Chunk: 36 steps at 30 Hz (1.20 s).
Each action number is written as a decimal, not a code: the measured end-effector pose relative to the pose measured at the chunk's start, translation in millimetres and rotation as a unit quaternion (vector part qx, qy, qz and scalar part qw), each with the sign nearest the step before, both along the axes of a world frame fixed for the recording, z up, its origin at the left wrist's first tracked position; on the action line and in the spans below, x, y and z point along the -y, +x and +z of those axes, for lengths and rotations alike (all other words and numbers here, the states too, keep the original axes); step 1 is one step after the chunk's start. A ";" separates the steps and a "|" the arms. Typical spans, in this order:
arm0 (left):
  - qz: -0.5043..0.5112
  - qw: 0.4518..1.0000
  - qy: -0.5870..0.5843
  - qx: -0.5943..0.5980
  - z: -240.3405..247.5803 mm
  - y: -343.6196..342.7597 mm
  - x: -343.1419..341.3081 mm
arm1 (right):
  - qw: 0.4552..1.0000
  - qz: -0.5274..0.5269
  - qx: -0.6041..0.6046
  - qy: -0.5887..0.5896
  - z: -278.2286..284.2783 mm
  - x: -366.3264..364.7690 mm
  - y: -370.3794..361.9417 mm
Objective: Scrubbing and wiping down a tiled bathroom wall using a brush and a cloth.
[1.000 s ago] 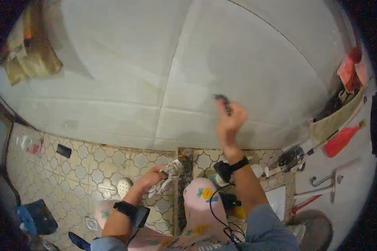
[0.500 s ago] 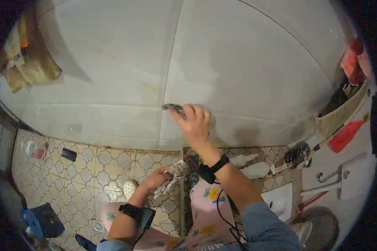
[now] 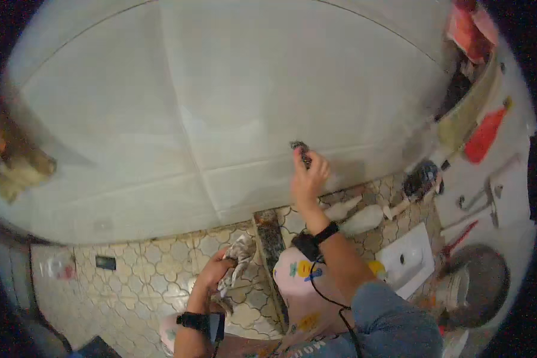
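My right hand [image 3: 310, 182] reaches up to the pale tiled wall [image 3: 238, 89], its fingers closed round a dark, shiny steel wool scrubber [image 3: 299, 147]. The scrubber is at the wall, just above a horizontal joint and right of an upright one. Lower down, my left hand [image 3: 212, 273] grips a crumpled, stained whitish rag [image 3: 240, 253] over the patterned floor. Part of the rag is hidden behind the fingers.
A dark strip [image 3: 270, 238] crosses the floor between my hands. On the right are white bottles [image 3: 364, 219], a dark brush [image 3: 422, 179], a white squat toilet [image 3: 407, 259] and a round dark tub [image 3: 483, 286]. A yellowish bag [image 3: 27, 170] hangs at the left.
The view has swung to the right. My right hand has moved the scrubber rightward along the wall, away from the upright joint. My left hand still holds the rag low down.
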State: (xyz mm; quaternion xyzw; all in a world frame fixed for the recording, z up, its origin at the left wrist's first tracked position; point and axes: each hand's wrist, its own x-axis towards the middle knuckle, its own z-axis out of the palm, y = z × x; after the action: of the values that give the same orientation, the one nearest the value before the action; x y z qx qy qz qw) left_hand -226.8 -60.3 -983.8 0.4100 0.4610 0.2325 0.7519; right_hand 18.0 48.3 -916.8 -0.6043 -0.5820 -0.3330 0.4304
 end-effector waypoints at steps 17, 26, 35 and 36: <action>0.002 0.996 -0.041 -0.080 -1.2 8.2 2.5 | 0.965 0.007 -0.249 0.085 -48.3 -23.1 90.8; -0.010 0.989 -0.075 -0.130 -8.8 13.6 -4.0 | 0.978 0.001 -0.204 -0.037 -26.1 -14.3 43.8; -0.029 0.983 -0.015 -0.179 -7.8 9.8 -0.5 | 0.934 -0.023 -0.339 0.113 21.2 -19.3 98.4; -0.035 0.983 -0.009 -0.178 -10.0 9.9 -1.8 | 0.948 0.000 -0.307 0.083 22.4 -17.9 93.7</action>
State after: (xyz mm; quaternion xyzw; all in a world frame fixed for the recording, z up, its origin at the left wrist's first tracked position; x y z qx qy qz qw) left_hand -216.9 -58.5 -993.7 0.4536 0.5746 0.1252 0.6696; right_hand 111.7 66.2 -894.4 -0.6392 -0.3927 -0.1786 0.6367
